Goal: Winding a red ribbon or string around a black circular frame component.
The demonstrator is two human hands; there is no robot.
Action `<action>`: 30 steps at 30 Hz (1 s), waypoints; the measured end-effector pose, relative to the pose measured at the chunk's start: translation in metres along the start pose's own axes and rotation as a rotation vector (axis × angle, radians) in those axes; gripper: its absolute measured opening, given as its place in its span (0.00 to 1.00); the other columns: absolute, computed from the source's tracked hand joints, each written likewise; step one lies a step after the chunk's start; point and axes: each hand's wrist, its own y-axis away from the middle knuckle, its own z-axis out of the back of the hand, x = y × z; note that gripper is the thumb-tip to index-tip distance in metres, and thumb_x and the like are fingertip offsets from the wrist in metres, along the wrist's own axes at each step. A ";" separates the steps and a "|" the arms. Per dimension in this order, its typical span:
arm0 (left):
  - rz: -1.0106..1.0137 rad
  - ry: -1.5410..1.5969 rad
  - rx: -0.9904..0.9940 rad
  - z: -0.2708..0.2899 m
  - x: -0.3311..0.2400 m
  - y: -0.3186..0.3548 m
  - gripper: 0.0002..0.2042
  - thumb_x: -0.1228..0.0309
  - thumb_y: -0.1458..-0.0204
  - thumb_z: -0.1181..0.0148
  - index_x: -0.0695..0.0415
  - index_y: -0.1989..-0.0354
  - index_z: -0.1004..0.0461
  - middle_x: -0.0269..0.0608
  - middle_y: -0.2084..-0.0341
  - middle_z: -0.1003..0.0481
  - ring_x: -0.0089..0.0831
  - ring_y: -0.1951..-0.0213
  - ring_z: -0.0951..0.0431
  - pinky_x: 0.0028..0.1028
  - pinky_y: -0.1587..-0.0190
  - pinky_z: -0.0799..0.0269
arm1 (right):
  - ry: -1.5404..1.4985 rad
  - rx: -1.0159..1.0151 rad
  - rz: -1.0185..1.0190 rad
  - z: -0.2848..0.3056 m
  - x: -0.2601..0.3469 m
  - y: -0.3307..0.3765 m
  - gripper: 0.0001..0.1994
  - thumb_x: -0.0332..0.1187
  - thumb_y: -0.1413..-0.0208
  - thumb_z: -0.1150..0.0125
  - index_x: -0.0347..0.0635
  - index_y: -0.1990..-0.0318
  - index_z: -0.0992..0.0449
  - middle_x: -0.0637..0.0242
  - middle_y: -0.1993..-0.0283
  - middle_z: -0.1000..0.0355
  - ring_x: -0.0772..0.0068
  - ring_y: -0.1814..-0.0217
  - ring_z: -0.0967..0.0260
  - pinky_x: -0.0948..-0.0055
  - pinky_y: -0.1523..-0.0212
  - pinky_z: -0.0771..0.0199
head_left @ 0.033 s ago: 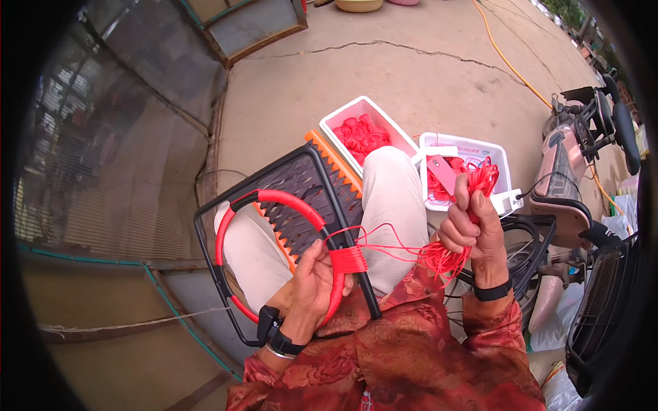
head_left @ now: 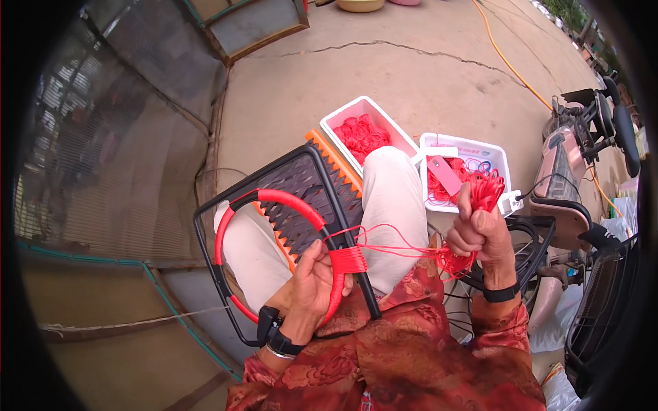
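Across my lap lies a black tubular frame (head_left: 317, 161) with a round ring (head_left: 288, 198) set against it, mostly wrapped in red, with black stretches. Red cord (head_left: 348, 260) is wound in a tight band round the ring and the frame's right bar. My left hand (head_left: 310, 279) is closed on the ring beside that band, some fingers hidden beneath. Raised at the right, my right hand (head_left: 485, 236) grips a bundle of red cord (head_left: 487, 192), with loops hanging below the fist. Loose strands run from the bundle to the wound band.
A white bin (head_left: 389, 118) of red cord stands beyond my knees. Right of it, a white basket (head_left: 499, 156) holds more cord and a pink phone (head_left: 445, 175). An orange-edged dark mat (head_left: 301, 198) lies under the frame. A parked scooter (head_left: 558, 161) stands right; a panelled wall (head_left: 130, 157), left.
My right hand has shifted slightly right and toward me with the cord bundle, and the strands to the band are drawn out a little more. My left hand and the ring stay put.
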 end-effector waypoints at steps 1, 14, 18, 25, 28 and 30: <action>-0.003 -0.029 0.013 -0.001 0.001 0.000 0.17 0.60 0.36 0.57 0.63 0.57 0.28 0.52 0.70 0.22 0.41 0.79 0.22 0.32 0.83 0.28 | 0.323 -0.103 -0.064 -0.002 0.012 0.013 0.18 0.43 0.46 0.34 0.44 0.71 0.37 0.76 0.84 0.44 0.83 0.86 0.49 0.79 0.83 0.43; -0.054 -0.147 -0.023 0.003 0.000 0.003 0.12 0.64 0.39 0.47 0.63 0.62 0.31 0.52 0.73 0.23 0.36 0.82 0.23 0.29 0.85 0.29 | 1.330 -0.720 -0.055 -0.004 -0.002 0.025 0.11 0.38 0.41 0.40 0.37 0.62 0.24 0.76 0.72 0.32 0.78 0.68 0.37 0.73 0.65 0.35; -0.100 -0.141 -0.023 -0.006 -0.003 0.008 0.12 0.64 0.40 0.46 0.63 0.65 0.28 0.54 0.74 0.23 0.38 0.83 0.23 0.30 0.85 0.27 | 0.437 -0.893 0.497 0.018 0.007 0.042 0.22 0.45 0.35 0.50 0.32 0.49 0.29 0.63 0.65 0.30 0.78 0.77 0.33 0.81 0.81 0.33; -0.200 -0.197 0.013 -0.058 -0.013 0.036 0.14 0.64 0.40 0.45 0.66 0.63 0.27 0.47 0.75 0.23 0.30 0.81 0.23 0.26 0.83 0.27 | 0.138 0.026 1.132 -0.074 0.034 0.045 0.12 0.34 0.35 0.51 0.33 0.53 0.35 0.52 0.48 0.34 0.57 0.46 0.32 0.53 0.37 0.34; -0.270 -0.163 0.149 -0.069 -0.012 0.044 0.12 0.67 0.40 0.43 0.68 0.61 0.27 0.45 0.73 0.23 0.29 0.79 0.23 0.25 0.81 0.25 | 0.357 0.183 1.220 -0.097 -0.001 0.023 0.14 0.37 0.34 0.53 0.35 0.51 0.35 0.52 0.46 0.36 0.57 0.43 0.35 0.54 0.38 0.34; -0.309 -0.197 0.087 -0.065 -0.014 0.043 0.13 0.66 0.40 0.45 0.66 0.63 0.28 0.44 0.75 0.23 0.29 0.80 0.23 0.26 0.83 0.28 | 0.577 0.029 1.268 -0.084 -0.032 0.006 0.15 0.40 0.34 0.54 0.37 0.49 0.35 0.52 0.44 0.37 0.57 0.41 0.36 0.55 0.39 0.34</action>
